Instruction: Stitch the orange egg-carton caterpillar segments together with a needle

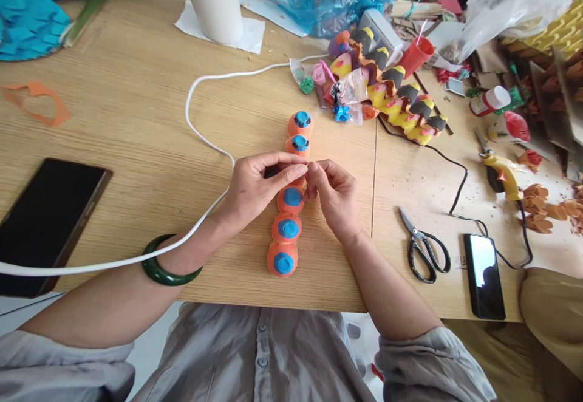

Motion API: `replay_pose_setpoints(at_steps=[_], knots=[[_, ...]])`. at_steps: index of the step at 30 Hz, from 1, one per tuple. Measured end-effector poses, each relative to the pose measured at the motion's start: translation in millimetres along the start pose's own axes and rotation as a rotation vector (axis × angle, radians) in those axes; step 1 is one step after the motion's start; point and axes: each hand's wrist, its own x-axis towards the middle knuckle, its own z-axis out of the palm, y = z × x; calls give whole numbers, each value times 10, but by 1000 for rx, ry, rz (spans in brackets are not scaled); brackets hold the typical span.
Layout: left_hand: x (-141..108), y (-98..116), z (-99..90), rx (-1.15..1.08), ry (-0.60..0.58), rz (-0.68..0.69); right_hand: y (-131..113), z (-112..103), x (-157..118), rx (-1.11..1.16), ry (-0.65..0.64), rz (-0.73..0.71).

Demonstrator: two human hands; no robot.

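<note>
A row of orange rounded bumps (286, 229) with blue discs on top lies on the wooden table (150, 122), running away from me. The two farthest discs carry small dark pieces; the three nearest are plain blue. Over the middle of the row, my left hand (262, 186) has its thumb and fingertips pinched together. My right hand (333, 194) touches it at the fingertips, its thumb and index finger also pressed together. Whatever lies between the fingertips is too small to make out. Both hands partly cover the bumps beneath.
A white cable (187, 104) crosses in from the left, over my left forearm. Black scissors (426, 250) and a phone (485, 275) lie at right, a larger dark device (48, 217) at left. Behind are a painted egg-carton piece (396, 89), a red cup (416, 54) and a glue gun (503, 174).
</note>
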Motion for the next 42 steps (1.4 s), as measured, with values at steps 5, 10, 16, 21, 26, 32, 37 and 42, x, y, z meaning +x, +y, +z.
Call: replay_pose_setpoints(at_steps=[5, 10, 16, 21, 26, 32, 37, 42], knots=[[-13, 6, 4, 21, 25, 46, -31, 0, 1, -5, -21, 5], [-26, 40, 14, 29, 32, 92, -48, -5, 3, -29, -36, 8], [-18, 7, 4, 30, 72, 34, 2, -16, 30, 36, 42, 52], [-3, -41, -19, 31, 84, 32, 8, -27, 56, 102, 63, 77], [9, -46, -16, 22, 118, 38, -2, -22, 68, 138, 63, 96], [19, -35, -3, -15, 147, 24, 2, -34, 71, 129, 76, 94], [1, -15, -6, 10, 98, 9, 3, -35, 62, 151, 40, 114], [-24, 6, 8, 74, -10, 40, 10, -15, 43, 72, 9, 97]])
